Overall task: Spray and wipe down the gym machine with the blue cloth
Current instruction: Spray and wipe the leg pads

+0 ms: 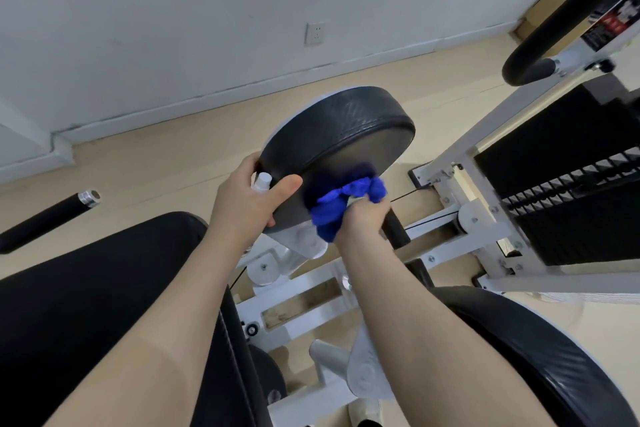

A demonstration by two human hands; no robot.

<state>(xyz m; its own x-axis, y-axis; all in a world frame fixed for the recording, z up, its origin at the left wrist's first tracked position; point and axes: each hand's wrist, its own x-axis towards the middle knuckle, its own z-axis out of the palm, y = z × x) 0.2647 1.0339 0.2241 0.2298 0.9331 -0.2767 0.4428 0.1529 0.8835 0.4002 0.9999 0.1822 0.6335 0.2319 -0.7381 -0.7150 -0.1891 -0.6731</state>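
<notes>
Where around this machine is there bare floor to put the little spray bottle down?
Bare floor lies between the wall and the round pad, right of the black bar. Below both hands, the white frame and cables crowd everything.

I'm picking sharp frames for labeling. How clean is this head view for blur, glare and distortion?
Head view: motion blur smears the blue cloth against the round black pad; soft sheen on the pad's face, no harsh glare; wide-angle bending curves the wall and baseboard; right hand reasonably sharp.

spray bottle (262, 181) mostly hidden behind left hand (246, 204); blue cloth (341, 203) motion-blurred.
</notes>
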